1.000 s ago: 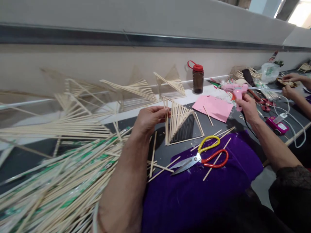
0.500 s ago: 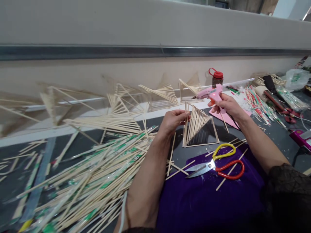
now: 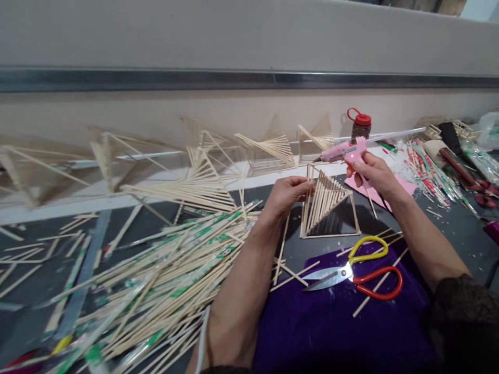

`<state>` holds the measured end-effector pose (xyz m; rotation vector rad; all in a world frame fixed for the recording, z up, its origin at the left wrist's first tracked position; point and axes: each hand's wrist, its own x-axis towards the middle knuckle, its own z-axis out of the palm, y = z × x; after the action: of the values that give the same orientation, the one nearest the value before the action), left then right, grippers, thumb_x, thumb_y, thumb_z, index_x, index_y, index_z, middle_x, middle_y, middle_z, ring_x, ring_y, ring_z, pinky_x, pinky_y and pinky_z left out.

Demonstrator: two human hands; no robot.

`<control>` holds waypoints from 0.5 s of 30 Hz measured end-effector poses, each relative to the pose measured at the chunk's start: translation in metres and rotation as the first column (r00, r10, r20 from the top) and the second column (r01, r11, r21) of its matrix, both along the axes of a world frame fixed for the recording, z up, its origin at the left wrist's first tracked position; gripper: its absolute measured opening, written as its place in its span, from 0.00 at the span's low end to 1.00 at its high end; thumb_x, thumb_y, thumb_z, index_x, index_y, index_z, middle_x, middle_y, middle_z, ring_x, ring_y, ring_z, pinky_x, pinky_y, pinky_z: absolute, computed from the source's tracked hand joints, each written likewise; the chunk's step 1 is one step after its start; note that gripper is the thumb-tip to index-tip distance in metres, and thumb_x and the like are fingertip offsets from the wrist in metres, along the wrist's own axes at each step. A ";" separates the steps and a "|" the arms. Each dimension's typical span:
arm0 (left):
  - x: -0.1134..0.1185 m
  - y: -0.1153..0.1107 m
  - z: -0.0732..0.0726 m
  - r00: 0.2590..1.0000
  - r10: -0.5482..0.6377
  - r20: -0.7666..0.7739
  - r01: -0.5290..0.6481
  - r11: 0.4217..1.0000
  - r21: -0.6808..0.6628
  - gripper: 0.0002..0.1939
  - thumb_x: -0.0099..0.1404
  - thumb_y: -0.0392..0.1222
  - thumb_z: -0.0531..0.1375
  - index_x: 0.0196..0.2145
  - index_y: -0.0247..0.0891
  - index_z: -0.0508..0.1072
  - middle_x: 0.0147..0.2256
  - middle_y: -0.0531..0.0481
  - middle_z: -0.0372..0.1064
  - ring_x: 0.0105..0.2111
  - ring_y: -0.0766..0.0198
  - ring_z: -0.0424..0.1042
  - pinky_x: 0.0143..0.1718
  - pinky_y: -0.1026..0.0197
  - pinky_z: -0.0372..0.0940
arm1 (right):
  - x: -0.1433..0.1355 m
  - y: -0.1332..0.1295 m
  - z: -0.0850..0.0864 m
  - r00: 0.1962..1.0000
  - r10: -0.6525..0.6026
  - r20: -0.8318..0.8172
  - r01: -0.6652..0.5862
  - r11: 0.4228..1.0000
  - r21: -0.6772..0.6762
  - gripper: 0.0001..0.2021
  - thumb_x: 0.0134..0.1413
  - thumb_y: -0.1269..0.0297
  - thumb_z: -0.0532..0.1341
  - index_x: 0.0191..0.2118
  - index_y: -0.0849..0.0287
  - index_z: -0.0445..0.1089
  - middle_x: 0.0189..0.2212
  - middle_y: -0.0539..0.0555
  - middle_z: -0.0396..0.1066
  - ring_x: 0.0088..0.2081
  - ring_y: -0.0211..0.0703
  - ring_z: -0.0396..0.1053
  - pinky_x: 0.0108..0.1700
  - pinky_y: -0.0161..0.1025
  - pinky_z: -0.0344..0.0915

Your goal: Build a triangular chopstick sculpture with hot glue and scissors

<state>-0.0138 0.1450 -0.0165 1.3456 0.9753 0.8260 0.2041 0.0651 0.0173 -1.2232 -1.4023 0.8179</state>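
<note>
My left hand (image 3: 290, 195) pinches the upper left side of a small frame of wooden sticks (image 3: 329, 200), which stands on the dark table. Slanting sticks fan across the frame in a twisted row. In my right hand (image 3: 374, 176) is a pink glue gun (image 3: 343, 151), its small light glowing red. The gun's nozzle points left, just above the top of the frame, and I cannot tell whether it touches. Scissors (image 3: 346, 272) with one yellow and one red handle lie half spread on a purple cloth (image 3: 331, 322) in front of the frame.
A large heap of wooden sticks (image 3: 163, 291), some in plastic wrappers, lies left of my left arm. Several finished-looking stick structures (image 3: 268, 150) line the wall. A red-capped bottle (image 3: 362, 127), a pink sheet (image 3: 403, 187) and wrapped sticks (image 3: 424, 171) are at the right.
The whole view has shifted, so things appear farther right. My left hand still pinches the frame, and the glue gun's nozzle remains near its top.
</note>
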 end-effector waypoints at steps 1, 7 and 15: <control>0.000 0.000 0.000 1.000 -0.004 0.002 0.004 1.000 0.000 0.17 0.42 0.51 0.70 0.25 0.36 0.76 0.25 0.49 0.74 0.26 0.64 0.70 0.31 0.61 0.64 | 0.000 0.000 0.001 1.000 -0.006 0.006 0.006 1.000 -0.006 0.13 0.54 0.51 0.60 0.32 0.57 0.67 0.30 0.49 0.71 0.22 0.30 0.60 0.25 0.35 0.56; 0.000 0.001 0.000 1.000 0.005 0.013 -0.005 1.000 -0.005 0.16 0.41 0.50 0.71 0.24 0.36 0.76 0.24 0.49 0.74 0.25 0.64 0.70 0.29 0.62 0.63 | 0.002 -0.002 0.003 0.999 -0.030 0.042 0.031 0.999 -0.032 0.13 0.53 0.52 0.61 0.30 0.58 0.66 0.26 0.49 0.69 0.21 0.30 0.59 0.23 0.35 0.54; -0.001 -0.001 0.002 1.000 -0.002 0.025 0.003 1.000 -0.029 0.17 0.40 0.50 0.71 0.24 0.36 0.77 0.24 0.49 0.74 0.26 0.64 0.70 0.31 0.61 0.64 | 0.000 -0.002 0.003 0.999 -0.050 0.021 0.051 0.997 -0.059 0.13 0.52 0.53 0.61 0.30 0.57 0.65 0.25 0.48 0.67 0.20 0.31 0.59 0.23 0.35 0.53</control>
<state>-0.0143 0.1436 -0.0142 1.3084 0.9624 0.8216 0.2037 0.0635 0.0200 -1.3096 -1.3658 0.8199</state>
